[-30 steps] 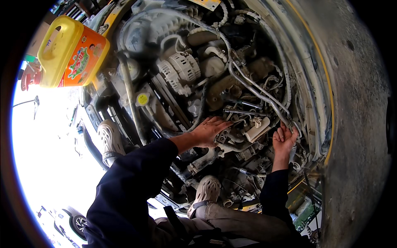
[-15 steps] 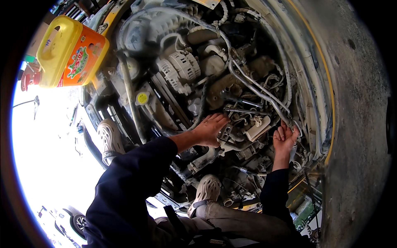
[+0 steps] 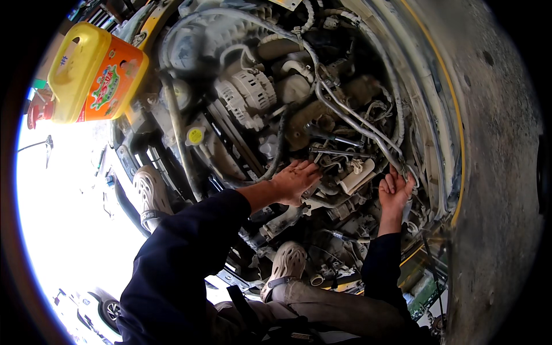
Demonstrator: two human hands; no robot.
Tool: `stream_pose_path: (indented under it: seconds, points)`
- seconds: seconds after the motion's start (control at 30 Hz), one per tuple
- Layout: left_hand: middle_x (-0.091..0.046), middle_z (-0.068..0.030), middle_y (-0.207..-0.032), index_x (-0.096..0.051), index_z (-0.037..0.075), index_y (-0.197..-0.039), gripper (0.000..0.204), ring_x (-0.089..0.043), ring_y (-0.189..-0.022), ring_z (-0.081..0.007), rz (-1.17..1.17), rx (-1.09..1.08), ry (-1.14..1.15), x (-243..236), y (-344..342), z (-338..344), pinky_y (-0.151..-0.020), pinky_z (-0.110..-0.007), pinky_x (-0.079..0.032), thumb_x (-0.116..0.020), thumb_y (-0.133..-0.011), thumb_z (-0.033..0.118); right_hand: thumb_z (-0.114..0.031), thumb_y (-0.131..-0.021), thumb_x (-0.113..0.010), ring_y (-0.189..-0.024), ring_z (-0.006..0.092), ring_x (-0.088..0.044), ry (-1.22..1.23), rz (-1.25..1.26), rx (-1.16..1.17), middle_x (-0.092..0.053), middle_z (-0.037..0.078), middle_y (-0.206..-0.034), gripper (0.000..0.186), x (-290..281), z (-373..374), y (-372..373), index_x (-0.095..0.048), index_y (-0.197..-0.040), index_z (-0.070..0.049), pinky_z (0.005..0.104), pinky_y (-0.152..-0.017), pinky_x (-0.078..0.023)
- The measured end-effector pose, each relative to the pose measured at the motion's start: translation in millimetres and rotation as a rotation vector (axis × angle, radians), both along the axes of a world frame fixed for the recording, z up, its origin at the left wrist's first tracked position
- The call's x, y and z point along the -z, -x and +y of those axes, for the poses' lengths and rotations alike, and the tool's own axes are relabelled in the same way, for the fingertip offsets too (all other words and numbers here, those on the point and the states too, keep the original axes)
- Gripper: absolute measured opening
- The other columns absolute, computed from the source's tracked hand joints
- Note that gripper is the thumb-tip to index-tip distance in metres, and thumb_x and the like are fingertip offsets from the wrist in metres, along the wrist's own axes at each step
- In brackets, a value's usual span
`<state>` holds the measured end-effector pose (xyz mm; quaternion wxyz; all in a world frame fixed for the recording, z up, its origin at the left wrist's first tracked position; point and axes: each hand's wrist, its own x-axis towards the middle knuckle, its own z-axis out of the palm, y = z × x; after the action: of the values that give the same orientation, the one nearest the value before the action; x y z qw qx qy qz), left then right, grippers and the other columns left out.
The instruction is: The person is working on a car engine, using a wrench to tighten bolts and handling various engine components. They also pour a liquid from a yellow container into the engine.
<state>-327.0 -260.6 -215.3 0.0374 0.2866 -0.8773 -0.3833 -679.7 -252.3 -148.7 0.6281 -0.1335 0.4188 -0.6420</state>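
Palm down over the dusty engine (image 3: 299,129), my left hand (image 3: 294,183) has its fingers stretched out on metal parts beside a black hose (image 3: 281,141). Nothing shows in its grip. My right hand (image 3: 394,194) is at the right side of the engine bay, palm up with the fingers curled. Its fingertips reach in by the lower end of a grey hose (image 3: 376,138); whatever they pinch is hidden. Between the hands lie a shiny metal bar (image 3: 342,153) and a dark-handled tool (image 3: 339,139), near a pale metal cover (image 3: 357,177).
A yellow jug (image 3: 95,75) with a red cap stands at upper left. The alternator (image 3: 247,95) and a yellow round cap (image 3: 195,136) lie beyond my left arm. My clogs (image 3: 289,261) rest on the front structure. A yellow-edged body panel (image 3: 460,126) bounds the right.
My left hand has shifted slightly right and its fingers have spread flatter. My right hand stays almost in place. The view has moved a little.
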Motion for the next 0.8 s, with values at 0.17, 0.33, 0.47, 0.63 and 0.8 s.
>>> stream_pose_path:
  seconds: [0.17,0.33,0.47,0.63,0.8]
  points:
    - [-0.043,-0.0155,-0.147,-0.038,0.009,-0.153,0.103,-0.039,-0.140,-0.0346,0.011,0.008,0.061,3,-2,0,-0.122,-0.050,-0.030,-0.088,-0.066,0.031,-0.042,-0.100,-0.058,-0.051,0.0072,-0.036,-0.029,0.007,0.029,-0.071,0.010,-0.119,0.044,0,1,-1,-0.067,-0.122,-0.004,0.0234,-0.047,-0.030]
    - [-0.046,-0.0154,-0.145,-0.039,0.010,-0.153,0.099,-0.041,-0.139,-0.0343,0.106,-0.090,0.025,-6,-16,-3,-0.121,-0.050,-0.031,-0.089,-0.071,0.034,-0.042,-0.100,-0.058,-0.052,0.0072,-0.037,-0.021,0.019,0.027,-0.071,0.009,-0.117,0.046,-4,1,-9,-0.066,-0.124,-0.004,0.0232,-0.048,-0.031]
    - [-0.057,-0.0147,-0.124,-0.055,0.006,-0.131,0.065,-0.057,-0.118,-0.0327,0.332,-0.458,-0.162,-19,-31,-18,-0.105,-0.045,-0.046,-0.084,-0.077,0.027,-0.041,-0.100,-0.059,-0.052,0.0071,-0.037,-0.005,-0.012,0.018,-0.072,0.008,-0.115,0.046,0,5,1,-0.065,-0.124,-0.003,0.0234,-0.048,-0.030]
    - [-0.069,-0.0122,-0.101,-0.063,-0.001,-0.111,0.035,-0.066,-0.096,-0.0250,0.501,-1.017,-0.472,-28,-62,-104,-0.087,-0.034,-0.054,-0.077,-0.085,0.018,-0.041,-0.099,-0.061,-0.052,0.0070,-0.037,-0.023,-0.058,0.022,-0.073,0.007,-0.112,0.046,6,6,5,-0.066,-0.124,-0.002,0.0236,-0.048,-0.030]
    - [-0.070,-0.0126,-0.109,-0.063,0.002,-0.122,0.042,-0.066,-0.102,-0.0221,0.743,-0.973,-0.629,-27,-60,-170,-0.088,-0.036,-0.051,-0.061,-0.098,0.037,-0.042,-0.099,-0.061,-0.052,0.0067,-0.036,-0.009,-0.048,-0.007,-0.073,0.007,-0.113,0.046,8,13,14,-0.066,-0.125,-0.004,0.0232,-0.048,-0.031]
